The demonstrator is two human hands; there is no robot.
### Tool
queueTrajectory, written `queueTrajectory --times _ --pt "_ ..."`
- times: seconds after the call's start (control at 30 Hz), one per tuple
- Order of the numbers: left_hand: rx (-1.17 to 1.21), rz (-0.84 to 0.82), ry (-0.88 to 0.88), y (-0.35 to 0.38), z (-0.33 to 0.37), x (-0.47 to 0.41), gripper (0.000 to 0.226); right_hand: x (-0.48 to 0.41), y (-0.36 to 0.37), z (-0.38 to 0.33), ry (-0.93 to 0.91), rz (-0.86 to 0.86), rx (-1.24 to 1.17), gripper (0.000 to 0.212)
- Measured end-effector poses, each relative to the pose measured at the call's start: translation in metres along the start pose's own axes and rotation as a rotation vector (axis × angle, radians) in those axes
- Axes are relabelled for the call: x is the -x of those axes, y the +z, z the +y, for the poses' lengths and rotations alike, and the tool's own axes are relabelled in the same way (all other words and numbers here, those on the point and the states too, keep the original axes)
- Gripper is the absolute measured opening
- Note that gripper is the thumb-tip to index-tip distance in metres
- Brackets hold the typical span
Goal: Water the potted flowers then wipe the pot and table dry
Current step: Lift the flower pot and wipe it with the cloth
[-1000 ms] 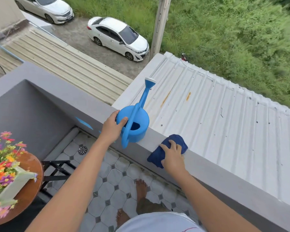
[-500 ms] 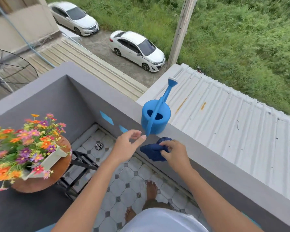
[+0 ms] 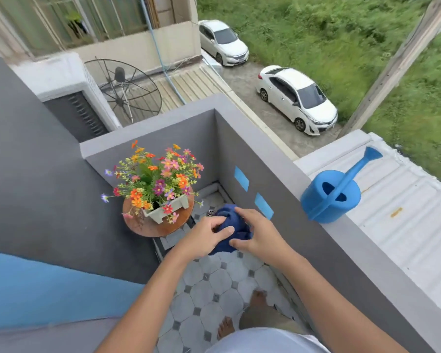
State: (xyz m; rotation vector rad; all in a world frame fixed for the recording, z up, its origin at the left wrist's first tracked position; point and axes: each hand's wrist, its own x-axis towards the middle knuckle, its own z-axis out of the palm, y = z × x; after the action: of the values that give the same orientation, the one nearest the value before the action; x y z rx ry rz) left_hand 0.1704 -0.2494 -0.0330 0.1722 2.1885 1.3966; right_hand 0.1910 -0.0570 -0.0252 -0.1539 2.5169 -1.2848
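A dark blue cloth [image 3: 231, 226] is bunched between my two hands above the tiled floor. My left hand [image 3: 205, 236] grips its near left side and my right hand [image 3: 257, 231] holds its right side. To the left of them a pale rectangular pot [image 3: 167, 207] full of orange, pink and purple flowers [image 3: 155, 174] stands on a small round brown table [image 3: 158, 226]. The blue watering can [image 3: 331, 194] sits alone on the grey parapet ledge at the right, spout pointing away.
The grey parapet wall [image 3: 303, 225] runs along the right and back of the narrow balcony. A dark grey wall [image 3: 36, 187] closes the left side. My bare feet [image 3: 225, 327] stand on the octagon-tiled floor. A corrugated roof lies beyond the ledge.
My left hand let go of the watering can, which stays on the ledge. My right hand lifted the cloth off the ledge and both hands now hold it, nearer the flower table.
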Motion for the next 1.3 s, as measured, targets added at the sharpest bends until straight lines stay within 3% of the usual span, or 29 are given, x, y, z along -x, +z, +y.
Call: queueTrajectory --times 0.1,0.17,0.27,0.37,0.47,0.53,0.67,0.87,0.97,1.17,1.3 --pt "0.027 0.125 0.018 -0.011 -0.018 0.007 0.03 -0.023 0.018 -0.014 0.01 -0.049 0.081 0.068" --pt "0.051 0.167 -0.005 -0.014 -0.025 0.007 0.022 -0.038 0.027 -0.019 0.038 -0.031 0.125 0.042" --pt "0.024 0.309 -0.078 -0.008 -0.039 -0.007 0.033 -0.062 0.04 -0.02 0.098 -0.039 0.159 0.009" --pt "0.052 0.501 -0.196 0.009 -0.043 -0.035 0.04 -0.083 0.052 -0.015 0.198 -0.057 0.134 0.029" --pt "0.358 0.767 -0.425 0.01 -0.046 -0.067 0.029 -0.105 0.057 0.0 0.339 -0.07 0.147 0.014" --pt "0.585 0.874 -0.532 -0.002 -0.051 -0.086 0.023 -0.119 0.056 0.016 0.412 -0.077 0.118 0.014" --pt "0.793 0.955 -0.647 -0.033 -0.064 -0.123 0.031 -0.144 0.045 0.042 0.517 -0.047 0.028 0.025" --pt "1.014 0.975 -0.69 -0.06 -0.079 -0.161 0.023 -0.178 0.036 0.059 0.631 -0.042 -0.202 0.03" --pt "1.033 1.015 -0.715 -0.065 -0.084 -0.169 0.033 -0.194 0.036 0.058 0.668 -0.039 -0.384 0.033" --pt "1.076 1.077 -0.772 -0.067 -0.095 -0.173 0.031 -0.211 0.033 0.054 0.639 -0.021 -0.504 0.027" --pt "1.017 1.115 -0.702 -0.079 -0.1 -0.164 0.038 -0.217 0.03 0.047 0.561 0.039 -0.622 0.021"
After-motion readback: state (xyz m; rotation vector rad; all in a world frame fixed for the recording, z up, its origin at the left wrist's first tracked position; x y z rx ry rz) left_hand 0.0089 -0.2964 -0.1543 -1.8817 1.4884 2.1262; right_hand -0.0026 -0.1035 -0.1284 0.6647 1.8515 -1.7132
